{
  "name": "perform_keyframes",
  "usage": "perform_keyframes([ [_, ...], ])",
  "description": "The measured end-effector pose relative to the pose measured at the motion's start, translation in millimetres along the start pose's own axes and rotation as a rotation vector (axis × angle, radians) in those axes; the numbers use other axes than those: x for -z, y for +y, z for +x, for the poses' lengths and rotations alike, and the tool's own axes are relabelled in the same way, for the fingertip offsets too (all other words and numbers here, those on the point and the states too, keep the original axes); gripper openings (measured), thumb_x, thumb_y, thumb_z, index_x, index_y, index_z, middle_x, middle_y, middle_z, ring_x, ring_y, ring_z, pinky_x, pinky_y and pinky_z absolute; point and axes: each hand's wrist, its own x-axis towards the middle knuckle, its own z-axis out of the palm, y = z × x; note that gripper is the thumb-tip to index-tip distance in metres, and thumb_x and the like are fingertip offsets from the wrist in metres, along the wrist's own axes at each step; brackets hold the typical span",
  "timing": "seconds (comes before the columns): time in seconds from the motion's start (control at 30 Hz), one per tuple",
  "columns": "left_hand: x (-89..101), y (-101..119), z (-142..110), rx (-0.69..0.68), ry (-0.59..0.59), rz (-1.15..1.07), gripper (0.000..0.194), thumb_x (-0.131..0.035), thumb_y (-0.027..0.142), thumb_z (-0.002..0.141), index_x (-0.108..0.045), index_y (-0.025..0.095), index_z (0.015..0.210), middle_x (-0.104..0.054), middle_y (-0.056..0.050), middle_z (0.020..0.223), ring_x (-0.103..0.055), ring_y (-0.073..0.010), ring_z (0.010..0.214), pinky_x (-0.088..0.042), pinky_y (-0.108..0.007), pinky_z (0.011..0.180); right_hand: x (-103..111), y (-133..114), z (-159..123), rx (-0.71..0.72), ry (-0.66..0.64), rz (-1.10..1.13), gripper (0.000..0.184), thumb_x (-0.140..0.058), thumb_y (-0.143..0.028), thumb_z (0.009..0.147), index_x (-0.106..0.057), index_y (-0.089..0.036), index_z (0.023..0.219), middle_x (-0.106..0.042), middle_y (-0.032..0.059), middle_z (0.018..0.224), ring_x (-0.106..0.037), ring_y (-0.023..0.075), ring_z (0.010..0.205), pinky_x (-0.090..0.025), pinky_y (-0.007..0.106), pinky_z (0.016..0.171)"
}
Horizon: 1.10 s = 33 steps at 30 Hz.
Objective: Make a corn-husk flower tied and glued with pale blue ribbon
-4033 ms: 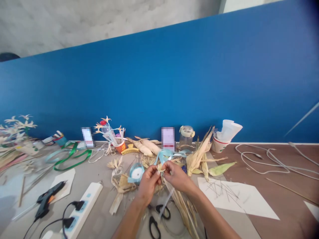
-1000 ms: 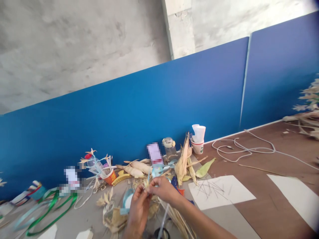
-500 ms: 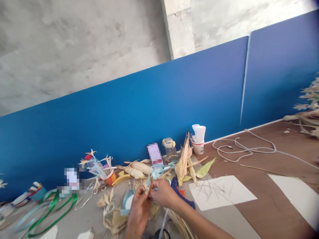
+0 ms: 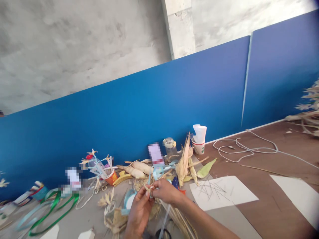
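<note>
Over the table [image 4: 261,215], near centre, right hand [image 4: 166,192] and left hand [image 4: 140,209] have fingertips pinched on a small pale piece [image 4: 149,188] between them. Looks like fine fingertip shaping; next move calls for a steady left pinch.

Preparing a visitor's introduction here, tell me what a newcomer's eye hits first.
The blue partition, spanning the view behind the table. Next, the left hand and right hand, low near the middle, a pale scrap between their fingers. Then bright green ribbon, looped at lower left.
</note>
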Motion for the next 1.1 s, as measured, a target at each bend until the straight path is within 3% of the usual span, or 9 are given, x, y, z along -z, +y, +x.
perform_keyframes([
  [0.13,-3.8,1,-1,-0.028,0.02,0.021,0.017,-0.076,0.016,0.061,-0.067,0.018,0.076,-0.068,-0.002,0.082,-0.061,-0.0116,0.073,-0.048,-0.02,0.066,2,3,1,0.02,-0.012,0.0,0.009,-0.051,-0.012,0.057,-0.058,-0.016,0.054,-0.055,-0.0042,0.05,-0.05,0.011,0.054,-0.039,0.021,0.058],
  [0.23,-3.9,2,-2,-0.043,0.044,0.023,0.031,-0.077,0.018,0.061,-0.067,0.02,0.09,-0.068,-0.002,0.085,-0.062,-0.0128,0.074,-0.048,-0.022,0.067,2,5,3,0.044,-0.04,0.027,0.01,-0.049,-0.012,0.056,-0.057,-0.016,0.052,-0.054,-0.0048,0.047,-0.049,0.0105,0.051,-0.039,0.021,0.058],
  [0.33,-3.9,2,-4,-0.01,-0.01,-0.006,0.037,-0.076,0.021,0.063,-0.065,0.019,0.099,-0.067,-0.005,0.092,-0.061,-0.0135,0.075,-0.048,-0.023,0.066,3,5,4,0.064,-0.074,0.049,0.011,-0.048,-0.013,0.056,-0.054,-0.017,0.048,-0.052,-0.0051,0.045,-0.048,0.0101,0.048,-0.038,0.021,0.055],
  [0.5,-7.3,2,-5,0.028,-0.016,0.018,0.026,-0.078,0.02,0.061,-0.068,0.018,0.085,-0.065,0.0,0.077,-0.054,-0.0083,0.06,-0.045,-0.021,0.062,4,4,5,0.044,-0.037,0.083,0.009,-0.047,-0.012,0.058,-0.054,-0.017,0.054,-0.052,-0.0056,0.046,-0.05,0.0112,0.047,-0.039,0.021,0.052],
  [0.63,-7.7,0,-3,0.036,0.024,0.062,0.026,-0.081,0.022,0.055,-0.07,0.016,0.077,-0.067,-0.002,0.076,-0.057,-0.0105,0.068,-0.045,-0.022,0.067,8,4,5,0.103,0.026,-0.081,0.011,-0.049,-0.012,0.061,-0.059,-0.017,0.059,-0.056,-0.0048,0.051,-0.054,0.0122,0.053,-0.04,0.021,0.055],
  [0.8,-5.0,-2,-2,0.007,-0.017,0.133,0.021,-0.08,0.027,0.056,-0.07,0.015,0.071,-0.067,-0.003,0.069,-0.057,-0.0123,0.065,-0.045,-0.025,0.068,9,1,3,0.199,0.045,-0.287,0.014,-0.049,-0.013,0.066,-0.063,-0.016,0.063,-0.06,-0.0024,0.058,-0.054,0.0132,0.059,-0.037,0.02,0.056],
  [1.0,-5.0,-3,-2,-0.113,-0.017,0.198,0.018,-0.078,0.03,0.058,-0.067,0.017,0.065,-0.067,-0.002,0.067,-0.057,-0.0155,0.067,-0.043,-0.028,0.069,3,-12,-9,0.271,0.166,-0.601,0.017,-0.051,-0.016,0.071,-0.067,-0.02,0.069,-0.065,0.0019,0.068,-0.053,0.0194,0.079,-0.036,0.027,0.074],
  [1.1,-5.0,-5,-2,-0.166,0.023,0.215,0.019,-0.077,0.031,0.059,-0.064,0.018,0.065,-0.066,0.0,0.065,-0.056,-0.015,0.065,-0.043,-0.027,0.066,0,-16,-13,0.268,0.197,-0.659,0.017,-0.051,-0.019,0.074,-0.068,-0.021,0.073,-0.065,0.0038,0.069,-0.051,0.0216,0.083,-0.035,0.028,0.074],
])
